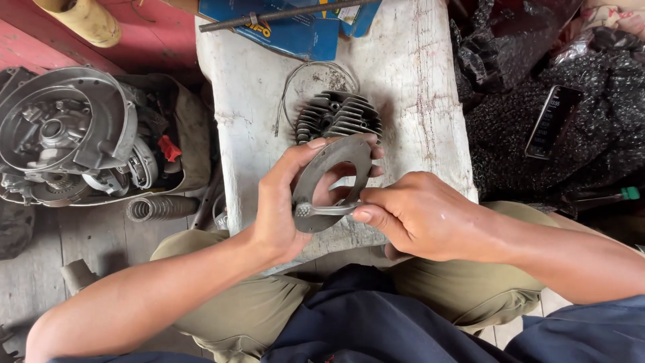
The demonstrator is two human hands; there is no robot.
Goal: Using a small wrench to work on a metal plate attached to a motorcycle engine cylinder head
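Seemingly to steady it for the tool, the left hand (279,208) has its fingers wrapped around a grey metal ring plate (329,181), held above the worktop (416,101). Right hand (416,215) fingers pinch a small metal tool (322,210) against its rim, near a finned cylinder head (338,115).

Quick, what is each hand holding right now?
Left hand: closed on a flat grey metal ring plate.
Right hand: closed, pinching a small metal tool against the plate.
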